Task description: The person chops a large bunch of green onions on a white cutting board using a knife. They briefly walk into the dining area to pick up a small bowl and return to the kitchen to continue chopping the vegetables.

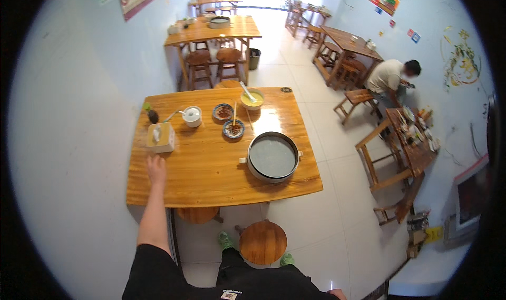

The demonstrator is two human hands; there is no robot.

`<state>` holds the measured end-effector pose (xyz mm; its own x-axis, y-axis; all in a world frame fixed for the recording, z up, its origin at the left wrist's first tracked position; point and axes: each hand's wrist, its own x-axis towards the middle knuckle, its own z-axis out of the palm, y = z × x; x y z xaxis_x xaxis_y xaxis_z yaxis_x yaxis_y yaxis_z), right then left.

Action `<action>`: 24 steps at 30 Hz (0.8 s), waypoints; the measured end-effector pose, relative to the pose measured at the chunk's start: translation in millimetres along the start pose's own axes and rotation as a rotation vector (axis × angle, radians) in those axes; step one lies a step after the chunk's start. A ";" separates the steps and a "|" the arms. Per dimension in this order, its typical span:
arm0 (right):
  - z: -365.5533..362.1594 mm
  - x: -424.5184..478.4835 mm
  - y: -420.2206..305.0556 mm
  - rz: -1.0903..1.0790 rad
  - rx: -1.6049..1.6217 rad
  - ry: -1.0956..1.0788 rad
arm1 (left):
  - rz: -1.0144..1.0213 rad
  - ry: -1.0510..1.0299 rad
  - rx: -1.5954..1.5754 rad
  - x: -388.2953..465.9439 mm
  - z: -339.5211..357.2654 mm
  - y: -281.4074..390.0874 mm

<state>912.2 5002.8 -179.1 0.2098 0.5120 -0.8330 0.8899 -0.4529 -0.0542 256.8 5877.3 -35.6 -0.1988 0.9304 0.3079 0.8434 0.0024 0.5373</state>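
My left hand (157, 169) reaches over the near left part of a wooden table (197, 173). Its fingertips are at the near side of a tissue box (161, 138) with a yellow top; whether they touch it I cannot tell. Behind the box are a dark bottle with a green cap (151, 114) and a white lidded jar (192, 117) with a spoon handle sticking out. Only a sliver of my right hand (337, 294) shows at the bottom edge, low beside my body, its fingers hidden.
A round steamer (274, 157) with side handles sits at the table's right. Beyond it are a bowl of yellow soup (252, 99) with a spoon, two sauce dishes (233, 129) and chopsticks (235, 112). A stool (263, 242) stands before me. A person (389, 78) sits at the right.
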 end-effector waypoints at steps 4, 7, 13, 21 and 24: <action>7.6 -62.6 -97.9 0.086 0.199 -0.044 | -0.027 -0.223 0.224 104.7 23.5 31.8; -71.2 -60.9 -192.7 0.483 0.947 -0.110 | -0.155 -0.377 0.257 136.7 35.2 26.5; -236.7 -41.6 -303.5 0.487 1.349 0.307 | -0.093 0.018 -0.206 172.3 54.6 -5.0; -332.0 -1.7 -368.8 0.148 1.368 0.370 | -0.205 -0.237 -1.189 16.2 -71.6 198.3; -390.5 12.7 -421.7 -0.128 1.564 0.255 | -0.295 -0.773 -1.358 -126.7 -92.9 260.1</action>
<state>697.8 5485.3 48.2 0.3721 0.6350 -0.6770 -0.3360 -0.5877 -0.7360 455.0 5726.0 138.0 0.3801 0.9114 -0.1575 -0.3145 0.2875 0.9047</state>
